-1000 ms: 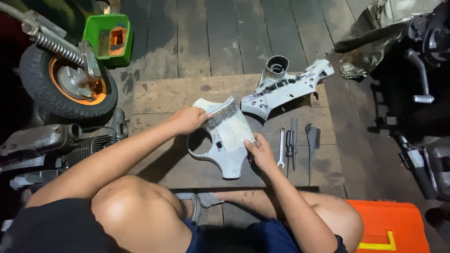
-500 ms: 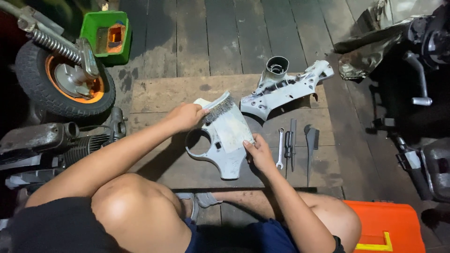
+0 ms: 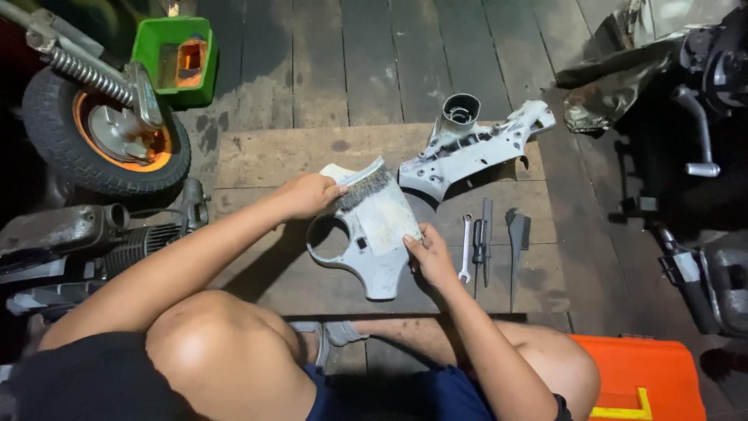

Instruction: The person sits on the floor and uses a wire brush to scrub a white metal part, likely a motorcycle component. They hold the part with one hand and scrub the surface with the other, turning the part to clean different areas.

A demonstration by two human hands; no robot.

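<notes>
The left hand (image 3: 308, 195) is closed around a wire brush (image 3: 360, 185), its bristles resting on the upper face of a grey cover plate (image 3: 372, 234). The right hand (image 3: 428, 257) grips the plate's right edge, thumb on top, steadying it on a wooden board (image 3: 257, 156) (laid on the plank floor). Beside the right hand lie a spanner (image 3: 466, 248) and a screwdriver (image 3: 481, 242). A second grey casting (image 3: 475, 148) sits just beyond the plate.
</notes>
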